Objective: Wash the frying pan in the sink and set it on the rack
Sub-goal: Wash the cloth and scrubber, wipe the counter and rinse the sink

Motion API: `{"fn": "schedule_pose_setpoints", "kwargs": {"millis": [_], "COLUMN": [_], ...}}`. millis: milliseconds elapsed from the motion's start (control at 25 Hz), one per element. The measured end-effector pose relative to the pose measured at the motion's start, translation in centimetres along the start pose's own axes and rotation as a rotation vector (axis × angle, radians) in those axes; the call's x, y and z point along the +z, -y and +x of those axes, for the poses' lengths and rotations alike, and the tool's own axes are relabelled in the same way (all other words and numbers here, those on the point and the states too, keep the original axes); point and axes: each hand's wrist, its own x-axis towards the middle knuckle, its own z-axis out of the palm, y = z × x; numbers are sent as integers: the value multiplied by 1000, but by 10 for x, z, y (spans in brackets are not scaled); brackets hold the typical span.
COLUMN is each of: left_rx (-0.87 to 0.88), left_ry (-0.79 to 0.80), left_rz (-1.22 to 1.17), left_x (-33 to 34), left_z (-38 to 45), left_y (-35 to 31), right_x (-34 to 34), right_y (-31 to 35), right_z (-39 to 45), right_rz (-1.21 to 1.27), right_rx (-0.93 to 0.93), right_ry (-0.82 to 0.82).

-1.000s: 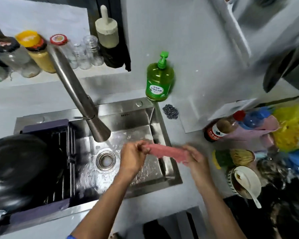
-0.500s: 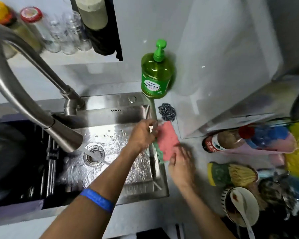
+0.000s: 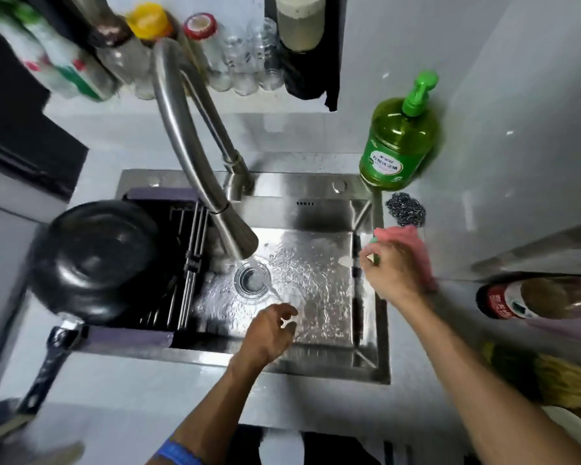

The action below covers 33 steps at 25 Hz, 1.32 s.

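Nearest the camera, the left hand (image 3: 272,325) is held over the sink (image 3: 316,290) with its fingers loosely spread and nothing in them, the tips close to the stream that falls from the faucet (image 3: 195,156) beside the drain (image 3: 251,280). Further right, the right hand (image 3: 394,268) is laid on a pink cloth (image 3: 410,243) at the sink's right rim on the tabletop (image 3: 450,330); whether the cloth is gripped or merely pressed cannot be told. To the left, the frying pan (image 3: 94,260) is seen upside down on the dark rack (image 3: 182,263) set across the sink, its handle pointing toward the near edge. The washing is judged complete, and only tidying is thought to remain: the cloth to be released and the water shut off. Behind the cloth, a steel scourer (image 3: 406,209) and a green soap bottle (image 3: 399,142) are found; the bottle's label is too blurred to be read.
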Motion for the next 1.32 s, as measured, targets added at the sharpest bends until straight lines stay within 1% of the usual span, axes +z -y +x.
{"fn": "schedule_pose_setpoints", "kwargs": {"millis": [40,80,120,160,200,280,320,400,440,520,600,640,720,840,880,960,1040,1120,1320], "left_rx": [-7,-11,-18,-30,-44,-72,-75,-72,-69,-52,-17,7,54,2,8,28,39,25,18], "left_ry": [6,14,24,30,29,11,-11,-37,-49,-37,18,42,37,37,36,32,10,11,12], "left_rz": [8,20,35,45,42,-21,-31,47,137,422,716,779,775,684,668,622,601,591,521], "left_x": [-2,-6,-12,-21,-30,-50,-61,-77,-85,-100,-113,-119,-130,-139,-140,-142,-142,-142,-144], "left_z": [-1,-4,-11,-16,-19,-27,-32,-39,-44,-54,-60,-60,-56,-46,-44,-45,-48,-46,-43], "left_y": [7,16,25,34,41,53,61,77,91,123,142,153,170,195,200,208,209,211,211], "right_x": [-5,-10,-15,-19,-21,-18,-13,-4,3,15,14,16,22,48,59,82,97,104,101], "right_y": [29,64,100,133,161,201,211,220,226,239,238,235,228,232,236,242,243,229,193], "right_z": [-6,-11,-16,-18,-18,-20,-22,-24,-25,-23,-22,-20,-17,-14,-8,7,20,29,51], "right_rz": [194,344,442,480,450,246,150,93,51,-91,-121,-117,-78,181,270,342,323,271,66], "right_rx": [-47,-132,-225,-290,-304,-267,-243,-187,-154,-92,-29,-18,7,33,29,14,-2,-4,42], "right_ry": [-6,8,41,93,152,249,268,222,188,119,67,58,83,199,185,118,79,75,11]}}
